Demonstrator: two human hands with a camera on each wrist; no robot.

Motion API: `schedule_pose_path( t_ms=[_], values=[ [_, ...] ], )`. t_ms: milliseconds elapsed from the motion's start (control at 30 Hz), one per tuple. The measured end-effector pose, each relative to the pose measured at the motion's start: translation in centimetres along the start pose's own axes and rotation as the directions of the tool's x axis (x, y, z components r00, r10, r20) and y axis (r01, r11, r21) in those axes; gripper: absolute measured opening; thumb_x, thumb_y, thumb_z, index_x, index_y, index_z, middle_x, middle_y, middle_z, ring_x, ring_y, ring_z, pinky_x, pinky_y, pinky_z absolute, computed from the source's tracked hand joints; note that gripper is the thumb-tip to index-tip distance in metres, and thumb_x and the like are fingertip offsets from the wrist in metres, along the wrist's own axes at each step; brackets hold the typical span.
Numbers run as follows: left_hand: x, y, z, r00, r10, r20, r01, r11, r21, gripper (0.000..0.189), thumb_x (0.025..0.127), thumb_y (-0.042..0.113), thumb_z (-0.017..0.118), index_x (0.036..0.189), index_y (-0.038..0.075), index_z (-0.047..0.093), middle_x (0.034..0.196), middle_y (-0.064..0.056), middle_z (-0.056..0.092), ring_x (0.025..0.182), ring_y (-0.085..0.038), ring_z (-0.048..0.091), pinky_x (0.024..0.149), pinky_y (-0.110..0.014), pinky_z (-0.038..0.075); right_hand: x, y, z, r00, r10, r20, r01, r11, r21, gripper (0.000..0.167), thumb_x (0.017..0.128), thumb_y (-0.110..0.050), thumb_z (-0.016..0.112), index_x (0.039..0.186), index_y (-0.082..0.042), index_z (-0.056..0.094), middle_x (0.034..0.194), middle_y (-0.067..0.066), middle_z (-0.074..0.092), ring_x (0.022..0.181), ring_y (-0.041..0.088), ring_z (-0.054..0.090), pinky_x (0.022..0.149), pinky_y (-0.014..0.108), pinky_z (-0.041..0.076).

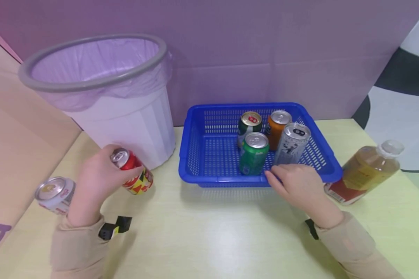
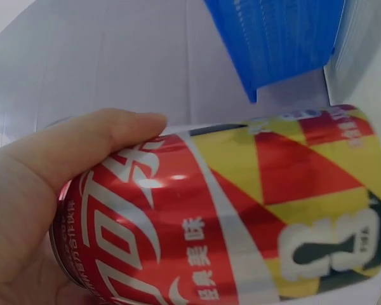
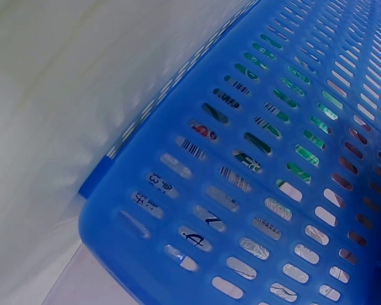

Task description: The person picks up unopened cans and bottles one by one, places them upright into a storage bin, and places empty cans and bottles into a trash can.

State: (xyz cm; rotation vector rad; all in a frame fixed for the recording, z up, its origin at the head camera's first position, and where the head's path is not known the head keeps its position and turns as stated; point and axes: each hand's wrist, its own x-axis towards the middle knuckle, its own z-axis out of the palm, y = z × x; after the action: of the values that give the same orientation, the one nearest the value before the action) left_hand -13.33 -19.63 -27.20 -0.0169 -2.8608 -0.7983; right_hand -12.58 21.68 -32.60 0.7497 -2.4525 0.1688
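My left hand (image 1: pixel 103 174) grips a red and yellow cola can (image 1: pixel 139 180), thumb along its side; the can is tilted above the table near the bin. The same can (image 2: pixel 197 216) fills much of the left wrist view, with the thumb (image 2: pixel 108 130) across it. My right hand (image 1: pixel 296 186) holds the front rim of a blue plastic basket (image 1: pixel 216 179), fingers curled at the edge. Inside the basket stand a green can (image 1: pixel 253 157), a dark green can (image 1: pixel 244 130), an orange can (image 1: pixel 275 133) and a silver can (image 1: pixel 291 145). The basket's slotted wall (image 3: pixel 267 146) fills the right wrist view.
A white bin (image 1: pixel 132 120) with a grey rim and a purple-tinted liner stands behind my left hand. Left of that hand is a pale can (image 1: pixel 57 193). A bottle of amber drink (image 1: pixel 364 170) leans by the basket's right side. A purple-grey wall (image 1: pixel 230 50) rises behind.
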Motion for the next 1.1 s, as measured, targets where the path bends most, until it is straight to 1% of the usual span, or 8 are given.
schedule_pose_path(
  t_ms=[133, 267, 367, 600, 700, 867, 967, 1100],
  values=[
    [-0.1, 0.7, 0.5, 1.0, 0.015, -0.003, -0.015, 1.0, -0.019, 0.065, 0.072, 0.034, 0.078, 0.12, -0.001, 0.051, 0.101, -0.023, 0.064, 0.085, -0.035, 0.062, 0.068, -0.046, 0.051, 0.0, 0.0, 0.0, 1.0, 0.002, 0.003, -0.002, 1.0, -0.002, 0.035, 0.087, -0.027, 0.057, 0.056, -0.018, 0.045, 0.049, -0.009, 0.036, 0.044, 0.006, 0.034, 0.044, 0.021, 0.025],
    [-0.1, 1.3, 0.8, 0.999, 0.039, 0.018, -0.038, 0.999, -0.032, 0.066, 0.071, 0.035, 0.079, 0.12, -0.001, 0.052, 0.099, -0.022, 0.064, 0.082, -0.033, 0.063, 0.066, -0.044, 0.052, 0.0, 0.0, 0.0, 1.0, 0.001, -0.002, -0.001, 1.0, -0.002, 0.041, 0.094, -0.034, 0.048, 0.056, -0.018, 0.044, 0.049, -0.009, 0.036, 0.044, 0.006, 0.034, 0.043, 0.021, 0.025],
    [-0.1, 1.5, 0.9, 0.998, 0.06, 0.023, -0.059, 0.997, -0.047, 0.066, 0.071, 0.035, 0.08, 0.118, 0.0, 0.053, 0.098, -0.021, 0.065, 0.081, -0.032, 0.063, 0.066, -0.043, 0.052, 0.0, 0.0, 0.0, 1.0, -0.001, -0.009, 0.001, 1.0, -0.001, 0.045, 0.096, -0.037, 0.042, 0.056, -0.018, 0.044, 0.049, -0.009, 0.036, 0.044, 0.005, 0.033, 0.043, 0.021, 0.024],
    [-0.4, 2.1, 1.4, 0.995, 0.102, 0.017, -0.101, 0.992, -0.072, 0.06, 0.07, 0.035, 0.081, 0.113, 0.003, 0.055, 0.093, -0.017, 0.066, 0.077, -0.027, 0.064, 0.064, -0.039, 0.051, 0.1, -0.1, -0.1, 1.0, -0.002, -0.006, 0.002, 1.0, -0.003, 0.038, 0.09, -0.03, 0.053, 0.056, -0.018, 0.043, 0.049, -0.009, 0.035, 0.044, 0.006, 0.033, 0.044, 0.021, 0.024],
    [-0.5, 2.4, 1.5, 0.994, 0.109, 0.015, -0.108, 0.992, -0.072, 0.058, 0.07, 0.032, 0.08, 0.113, 0.003, 0.055, 0.093, -0.016, 0.066, 0.078, -0.027, 0.064, 0.066, -0.04, 0.052, 0.1, -0.1, -0.1, 1.0, -0.005, -0.011, 0.005, 1.0, -0.003, 0.04, 0.092, -0.032, 0.051, 0.055, -0.018, 0.043, 0.049, -0.009, 0.035, 0.044, 0.005, 0.033, 0.044, 0.021, 0.024],
    [-0.7, 2.7, 1.7, 0.993, 0.121, 0.007, -0.12, 0.991, -0.05, 0.055, 0.069, 0.031, 0.08, 0.111, 0.005, 0.057, 0.092, -0.014, 0.067, 0.077, -0.026, 0.064, 0.066, -0.041, 0.051, 0.2, -0.2, -0.2, 1.0, -0.012, -0.012, 0.012, 1.0, -0.004, 0.04, 0.092, -0.032, 0.05, 0.056, -0.018, 0.043, 0.049, -0.009, 0.036, 0.044, 0.006, 0.033, 0.044, 0.021, 0.024],
    [-0.8, 2.9, 1.9, 0.992, 0.125, 0.01, -0.124, 0.991, -0.041, 0.055, 0.069, 0.031, 0.08, 0.112, 0.005, 0.057, 0.092, -0.014, 0.067, 0.077, -0.026, 0.064, 0.067, -0.042, 0.051, 0.2, -0.3, -0.2, 1.0, -0.009, -0.016, 0.009, 1.0, -0.005, 0.037, 0.089, -0.029, 0.054, 0.056, -0.018, 0.042, 0.049, -0.009, 0.035, 0.044, 0.006, 0.034, 0.044, 0.021, 0.024],
    [-0.8, 3.1, 2.0, 0.99, 0.138, 0.009, -0.137, 0.99, -0.042, 0.054, 0.069, 0.03, 0.08, 0.111, 0.004, 0.057, 0.092, -0.014, 0.067, 0.078, -0.027, 0.064, 0.068, -0.043, 0.051, 0.1, -0.2, -0.2, 1.0, -0.012, -0.025, 0.012, 1.0, -0.006, 0.037, 0.09, -0.029, 0.053, 0.056, -0.018, 0.042, 0.049, -0.009, 0.036, 0.044, 0.006, 0.034, 0.043, 0.022, 0.025]
  ],
)
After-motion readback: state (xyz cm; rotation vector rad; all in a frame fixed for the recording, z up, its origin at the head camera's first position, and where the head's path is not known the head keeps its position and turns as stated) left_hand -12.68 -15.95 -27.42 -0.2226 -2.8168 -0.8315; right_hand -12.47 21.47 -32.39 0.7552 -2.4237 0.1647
